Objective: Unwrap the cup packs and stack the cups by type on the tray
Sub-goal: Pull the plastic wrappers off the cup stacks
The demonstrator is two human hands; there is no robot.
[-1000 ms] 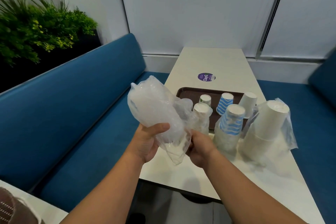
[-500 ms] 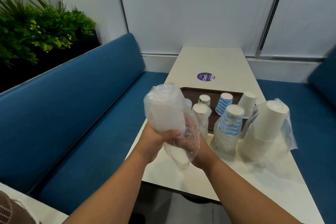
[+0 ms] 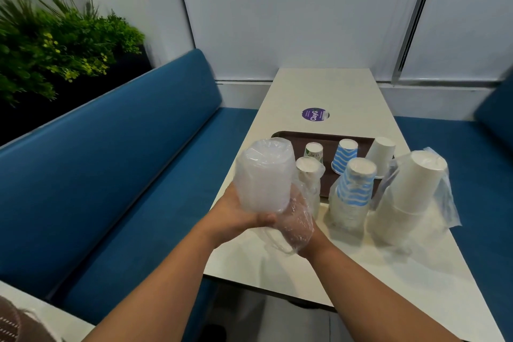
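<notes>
Gripping one clear cup pack [image 3: 265, 175], both hands [image 3: 266, 216]; three wrapped packs [image 3: 354, 191] beside.

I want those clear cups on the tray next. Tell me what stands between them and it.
The clear cups are wrapped in plastic, held by both hands. The green-print pack stands at the tray's near edge, beside their path.

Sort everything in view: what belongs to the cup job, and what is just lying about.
Job:
clear cup pack, gripped by left hand and right hand
striped cup pack
white cup pack
small cup pack
tray
cups on tray

Lying about:
purple sticker
plant
blue bench
</notes>
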